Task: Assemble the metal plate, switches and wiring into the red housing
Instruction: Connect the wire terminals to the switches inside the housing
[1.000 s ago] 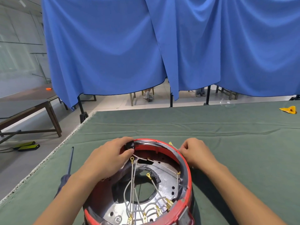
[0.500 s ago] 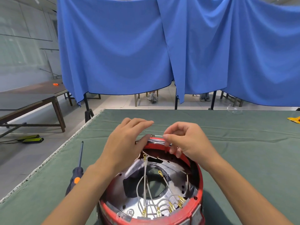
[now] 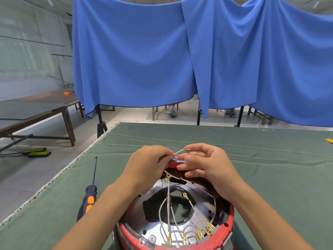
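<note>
The round red housing (image 3: 223, 237) lies on the green table in front of me, open side up. A shiny metal plate (image 3: 200, 208) with a central hole sits inside it. Several white wires (image 3: 168, 210) with brass terminals run across the plate to its near edge. Above the housing's far rim, my left hand (image 3: 147, 166) and my right hand (image 3: 205, 163) meet and pinch one white wire end (image 3: 180, 151) with a copper tip between their fingertips. The switches are hidden or too small to tell.
A screwdriver (image 3: 89, 197) with a dark and orange handle lies on the green cloth (image 3: 270, 168) left of the housing. A yellow object (image 3: 328, 140) sits at the table's right edge. Blue curtains hang behind, with a wooden bench (image 3: 36, 112) at the left.
Both hands have lifted from the housing's far rim and come together above it. They now pinch a wire end that stood free at the rim before.
</note>
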{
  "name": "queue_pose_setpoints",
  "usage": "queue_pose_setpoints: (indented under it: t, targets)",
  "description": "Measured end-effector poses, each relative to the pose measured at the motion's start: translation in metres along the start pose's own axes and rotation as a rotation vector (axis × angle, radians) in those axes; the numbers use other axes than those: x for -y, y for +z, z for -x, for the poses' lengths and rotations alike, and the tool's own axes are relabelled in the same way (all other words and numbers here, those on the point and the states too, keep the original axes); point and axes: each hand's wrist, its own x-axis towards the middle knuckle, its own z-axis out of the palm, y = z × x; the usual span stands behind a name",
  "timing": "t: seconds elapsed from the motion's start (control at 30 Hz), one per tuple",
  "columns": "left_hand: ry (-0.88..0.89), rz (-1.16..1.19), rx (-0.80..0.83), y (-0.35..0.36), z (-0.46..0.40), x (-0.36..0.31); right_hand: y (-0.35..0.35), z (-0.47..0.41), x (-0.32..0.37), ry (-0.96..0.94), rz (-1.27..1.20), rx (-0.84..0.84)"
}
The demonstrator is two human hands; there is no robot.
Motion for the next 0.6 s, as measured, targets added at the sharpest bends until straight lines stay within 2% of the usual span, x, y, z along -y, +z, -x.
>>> queue_pose_setpoints:
  t: [0.33,0.5,0.6]
  targets:
    - [0.007,0.039,0.110,0.0029,-0.0005,0.0023,0.0010,-0.0024,-0.0015,-0.022,0.018,-0.051]
    - [0.036,0.057,0.087,0.0032,0.0002,0.0026,0.0007,-0.0016,-0.0010,-0.007,0.021,-0.051]
    - [0.092,0.080,0.008,0.0009,0.0011,0.0007,0.0020,-0.0013,0.0028,0.022,0.003,-0.054]
